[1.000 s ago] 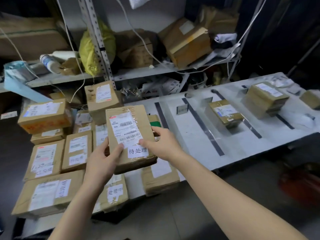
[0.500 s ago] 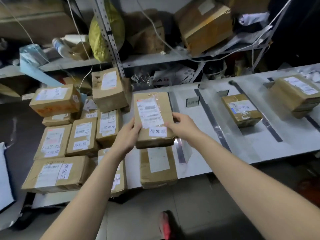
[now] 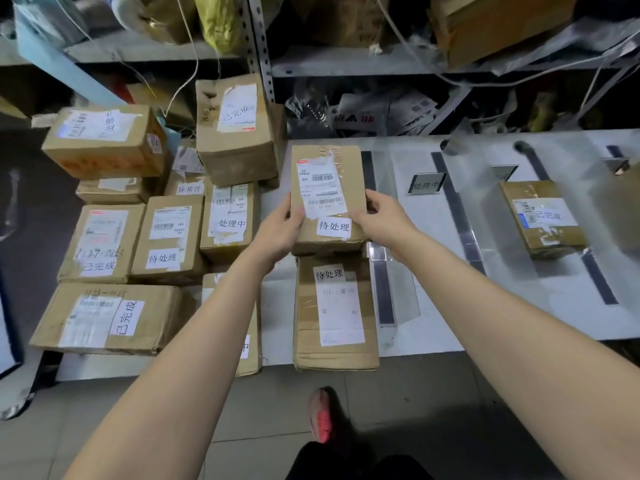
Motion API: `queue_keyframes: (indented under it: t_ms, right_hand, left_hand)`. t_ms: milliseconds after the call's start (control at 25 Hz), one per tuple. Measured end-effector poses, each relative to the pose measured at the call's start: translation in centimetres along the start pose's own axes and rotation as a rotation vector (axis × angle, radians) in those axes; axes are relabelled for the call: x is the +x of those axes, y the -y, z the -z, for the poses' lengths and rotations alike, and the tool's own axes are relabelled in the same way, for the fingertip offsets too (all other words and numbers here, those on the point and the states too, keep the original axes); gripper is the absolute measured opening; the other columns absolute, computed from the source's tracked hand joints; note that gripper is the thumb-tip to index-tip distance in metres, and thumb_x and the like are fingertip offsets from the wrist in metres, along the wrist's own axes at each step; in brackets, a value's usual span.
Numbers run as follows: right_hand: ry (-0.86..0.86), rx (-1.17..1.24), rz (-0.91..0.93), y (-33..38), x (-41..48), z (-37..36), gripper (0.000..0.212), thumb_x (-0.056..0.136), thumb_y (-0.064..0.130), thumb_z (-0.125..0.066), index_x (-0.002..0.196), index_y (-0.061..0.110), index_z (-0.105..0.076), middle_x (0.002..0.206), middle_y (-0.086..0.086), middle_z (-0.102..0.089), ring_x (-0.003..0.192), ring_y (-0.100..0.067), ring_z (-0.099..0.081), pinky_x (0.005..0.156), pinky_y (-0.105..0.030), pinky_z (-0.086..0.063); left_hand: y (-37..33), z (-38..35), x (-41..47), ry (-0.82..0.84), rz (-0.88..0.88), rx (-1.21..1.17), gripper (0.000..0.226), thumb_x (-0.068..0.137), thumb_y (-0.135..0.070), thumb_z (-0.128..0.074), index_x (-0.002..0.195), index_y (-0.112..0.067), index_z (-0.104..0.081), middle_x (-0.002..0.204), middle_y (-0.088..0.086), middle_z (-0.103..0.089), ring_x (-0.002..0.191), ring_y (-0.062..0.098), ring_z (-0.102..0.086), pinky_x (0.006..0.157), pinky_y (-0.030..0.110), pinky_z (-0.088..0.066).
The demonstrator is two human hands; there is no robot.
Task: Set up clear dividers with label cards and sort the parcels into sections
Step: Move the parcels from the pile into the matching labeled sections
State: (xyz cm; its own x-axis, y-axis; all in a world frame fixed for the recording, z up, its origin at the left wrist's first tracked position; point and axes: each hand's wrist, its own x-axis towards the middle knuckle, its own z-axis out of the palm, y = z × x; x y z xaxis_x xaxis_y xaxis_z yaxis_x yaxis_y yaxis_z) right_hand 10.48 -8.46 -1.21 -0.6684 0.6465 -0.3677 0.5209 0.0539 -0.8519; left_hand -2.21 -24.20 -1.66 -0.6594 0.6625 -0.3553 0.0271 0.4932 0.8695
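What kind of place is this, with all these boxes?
Probably a parcel sorting room or small courier depot. Taped cardboard parcels carry barcode shipping labels and status stickers, a white table is split by clear dividers with a label card, and a metal shelf behind holds more boxes.

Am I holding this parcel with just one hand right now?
No, the left hand grips the left edge of the parcel and the right hand grips its right edge.
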Motion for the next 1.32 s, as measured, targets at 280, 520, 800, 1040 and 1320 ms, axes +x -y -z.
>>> queue_keyframes:
  t_ms: [280, 520, 800, 1040, 1320]
  right_hand:
    - [0.033, -0.009, -0.017, -1.9, 0.4, -0.4, 0.049, 0.098, 0.023, -0.065, 0.145, 0.026, -0.052, 0.135, 0.008, -0.064, 0.112, -0.011, -0.063, 0.097, -0.036, -0.057]
    - [0.018, -0.081, 0.04, 0.0, -1.1, 1.6, 0.046, 0.097, 0.019, -0.065, 0.142, 0.02, -0.053, 0.117, 0.014, -0.058, 0.093, -0.006, -0.055, 0.072, -0.019, -0.047]
    - [0.038, -0.608, 0.277, 3.7, -1.2, 1.7, 0.064, 0.092, 0.034, -0.065, 0.151, 0.026, -0.043, 0.15, 0.001, -0.051, 0.134, -0.026, -0.049, 0.095, -0.042, -0.051]
    - [0.09, -0.952, 0.39, 9.3, 2.6, -1.4, 0.068, 0.091, 0.05, -0.063, 0.152, 0.031, -0.039, 0.154, 0.004, -0.045, 0.14, -0.024, -0.042, 0.098, -0.043, -0.047]
    - [0.076, -0.873, 0.306, 16.3, 12.0, -8.8, 0.079, 0.087, 0.062, -0.064, 0.153, 0.028, -0.038, 0.147, 0.0, -0.052, 0.132, -0.024, -0.051, 0.094, -0.042, -0.053]
  left_hand:
    - [2.9, -0.8, 1.1, 0.005, 0.06, 0.029, 0.063, 0.102, -0.062, -0.04, 0.16, -0.042, -0.026, 0.145, -0.009, -0.056, 0.125, 0.014, -0.059, 0.105, 0.041, -0.052]
    - [1.0, 1.2, -2.5, -0.178, 0.121, 0.221, 0.061, 0.105, -0.048, -0.048, 0.159, -0.022, -0.035, 0.144, -0.001, -0.054, 0.118, 0.013, -0.058, 0.1, 0.031, -0.043]
    - [1.5, 9.2, -7.2, -0.285, 0.187, 0.831, 0.06, 0.098, -0.046, -0.057, 0.152, -0.02, -0.045, 0.146, 0.007, -0.057, 0.13, 0.027, -0.055, 0.099, 0.04, -0.052]
    - [-0.1, 14.9, -4.6, -0.343, 0.186, 1.046, 0.062, 0.099, -0.051, -0.048, 0.154, -0.022, -0.04, 0.144, 0.009, -0.055, 0.132, 0.031, -0.05, 0.095, 0.043, -0.051]
    - [-1.2, 20.7, 7.7, -0.317, 0.065, 0.847, 0.063, 0.101, -0.057, -0.041, 0.148, -0.016, -0.046, 0.143, 0.011, -0.055, 0.128, 0.033, -0.054, 0.1, 0.047, -0.051]
